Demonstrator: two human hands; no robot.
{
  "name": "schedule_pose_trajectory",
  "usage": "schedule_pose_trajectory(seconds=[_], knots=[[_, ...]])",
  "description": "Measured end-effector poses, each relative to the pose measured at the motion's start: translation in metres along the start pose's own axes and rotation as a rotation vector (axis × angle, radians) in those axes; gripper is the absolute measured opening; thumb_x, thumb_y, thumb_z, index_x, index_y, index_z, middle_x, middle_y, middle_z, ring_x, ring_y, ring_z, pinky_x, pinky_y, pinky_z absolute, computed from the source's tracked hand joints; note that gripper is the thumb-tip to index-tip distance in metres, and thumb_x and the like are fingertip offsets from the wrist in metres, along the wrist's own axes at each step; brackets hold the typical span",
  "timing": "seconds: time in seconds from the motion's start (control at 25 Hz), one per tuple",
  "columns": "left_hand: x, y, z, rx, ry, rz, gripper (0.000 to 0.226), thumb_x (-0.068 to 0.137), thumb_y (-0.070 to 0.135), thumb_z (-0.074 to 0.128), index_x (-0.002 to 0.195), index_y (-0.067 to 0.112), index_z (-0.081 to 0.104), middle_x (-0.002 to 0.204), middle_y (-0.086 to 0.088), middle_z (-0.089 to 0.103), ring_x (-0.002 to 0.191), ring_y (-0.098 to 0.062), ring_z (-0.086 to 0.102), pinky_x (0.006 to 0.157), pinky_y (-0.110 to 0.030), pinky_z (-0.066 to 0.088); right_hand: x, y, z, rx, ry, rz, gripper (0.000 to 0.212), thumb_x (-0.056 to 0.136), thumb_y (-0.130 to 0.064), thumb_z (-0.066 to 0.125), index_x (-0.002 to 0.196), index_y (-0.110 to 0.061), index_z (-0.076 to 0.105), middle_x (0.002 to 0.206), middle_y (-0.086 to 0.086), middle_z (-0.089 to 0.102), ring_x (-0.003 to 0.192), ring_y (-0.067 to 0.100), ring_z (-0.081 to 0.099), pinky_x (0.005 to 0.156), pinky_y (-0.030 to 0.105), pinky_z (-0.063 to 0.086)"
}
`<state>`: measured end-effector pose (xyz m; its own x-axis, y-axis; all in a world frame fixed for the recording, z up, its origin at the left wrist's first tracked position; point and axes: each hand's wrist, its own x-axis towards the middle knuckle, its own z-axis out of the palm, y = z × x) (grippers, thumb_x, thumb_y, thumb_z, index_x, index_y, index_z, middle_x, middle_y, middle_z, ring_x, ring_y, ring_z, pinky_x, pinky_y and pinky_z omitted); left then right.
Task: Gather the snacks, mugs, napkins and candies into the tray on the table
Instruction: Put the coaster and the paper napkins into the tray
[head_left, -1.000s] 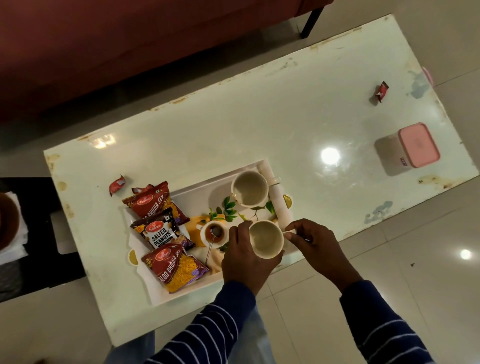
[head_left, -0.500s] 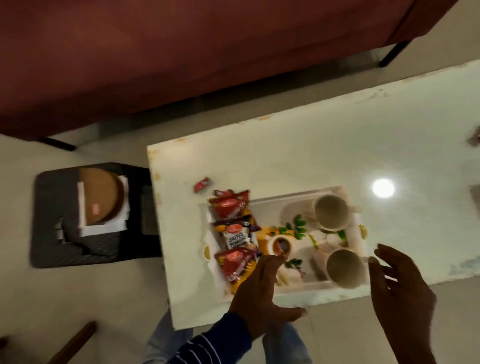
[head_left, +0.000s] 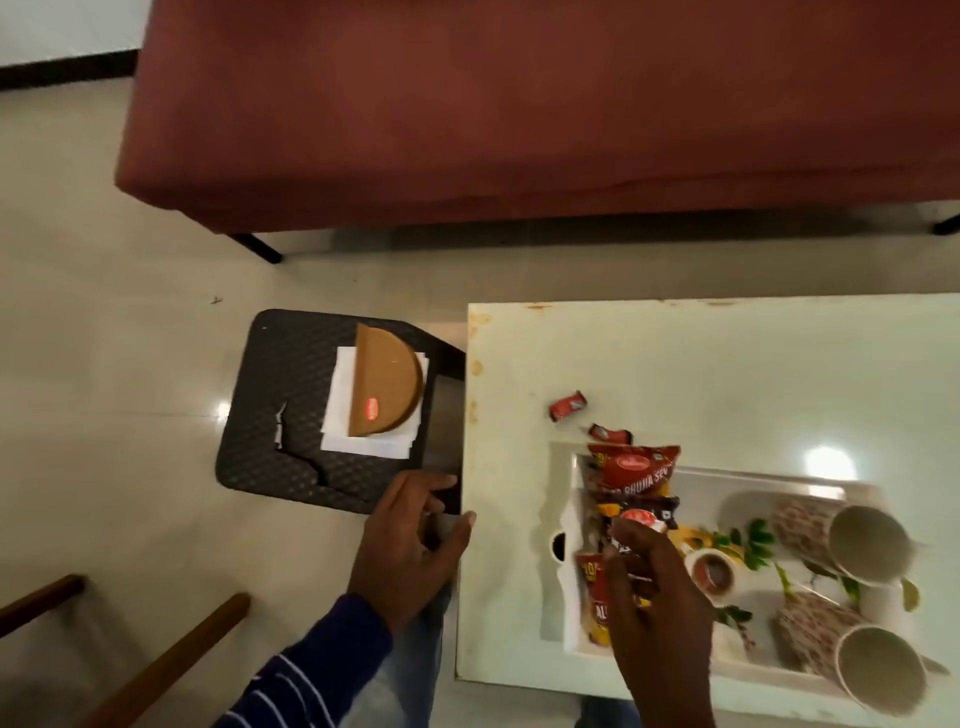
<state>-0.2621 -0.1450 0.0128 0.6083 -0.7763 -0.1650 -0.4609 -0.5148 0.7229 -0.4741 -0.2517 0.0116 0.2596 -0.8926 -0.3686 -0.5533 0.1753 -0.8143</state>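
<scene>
Two patterned paper-sleeved mugs already lie in the white rectangular tray at the near left corner of the pale glossy table, beside three red and black snack packets stacked along the tray's left end. One red-wrapped candy sits on the table near its left edge, another just beside the tray's far left corner. White paper napkins lie under a brown half-round holder on a dark woven stool left of the table.

Left hand hovers past the table's left edge, near the stool's near corner, fingers relaxed and holding nothing. Right hand hangs over the snack packets, fingers loosely bent, gripping nothing as far as I can tell.

Napkins look like the next pickup. Best to lift the holder and napkins together, pinching the stack from both sides so sheets don't slide. A small cup of dark liquid stands in the tray and could tip
</scene>
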Motion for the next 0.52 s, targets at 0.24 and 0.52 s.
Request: schedule_pose_trajectory(seconds=[0.24, 0.52], knots=[[0.086, -0.063, -0.068, 0.117, 0.044, -0.056, 0.037, 0.087, 0.047, 0.056, 0.118, 0.027, 0.055, 0.118, 0.003, 0.059, 0.106, -0.011, 0.056, 0.087, -0.028, 0.049, 0.03, -0.06, 0.133, 0.095, -0.172, 0.126, 0.023, 0.092, -0.02, 0.064, 0.115, -0.024, 0.065, 0.11, -0.009, 0.069, 0.091, 0.002, 0.066, 0.073, 0.011, 0.054], [0.2, -0.106, -0.09, 0.372, -0.277, 0.067, 0.054, 0.094, 0.022, 0.056, 0.145, 0.016, 0.039, 0.14, -0.007, 0.046, 0.128, -0.024, 0.046, 0.103, -0.036, 0.043, 0.064, -0.084, 0.246, 0.126, -0.174, 0.338, 0.01, 0.092, -0.03, 0.062, 0.089, -0.024, 0.068, 0.085, -0.002, 0.07, 0.083, 0.019, 0.068, 0.08, 0.044, 0.061]])
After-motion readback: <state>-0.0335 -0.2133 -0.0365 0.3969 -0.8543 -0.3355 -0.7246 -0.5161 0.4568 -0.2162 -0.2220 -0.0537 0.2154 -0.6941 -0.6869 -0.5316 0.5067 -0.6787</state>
